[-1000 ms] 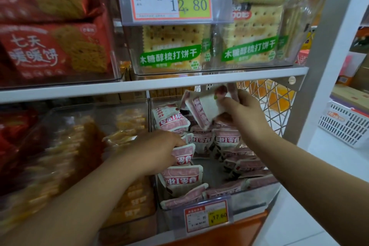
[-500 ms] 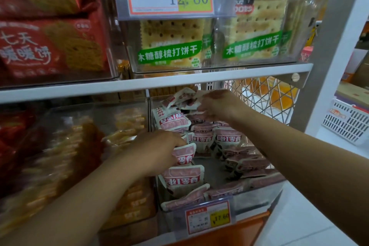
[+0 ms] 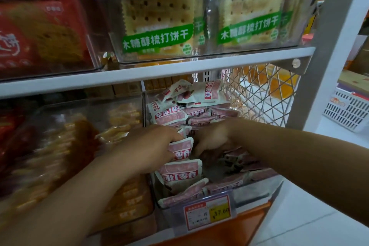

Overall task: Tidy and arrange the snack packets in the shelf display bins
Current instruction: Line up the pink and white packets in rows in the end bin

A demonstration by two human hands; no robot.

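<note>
Pink snack packets (image 3: 173, 116) fill the clear bin (image 3: 257, 188); the left hand (image 3: 151, 150) curls its fingers round an upright packet (image 3: 180, 151); the right hand (image 3: 211, 140) dips among them, and I cannot tell its hold.

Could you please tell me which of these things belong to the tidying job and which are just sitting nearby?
Part of the job: pink snack packets; clear bin holding them; left hand, gripping an upright packet; right hand, down among the packets.

Just nearby: cracker packs on the shelf above; red biscuit packs; white basket off to the right.
</note>
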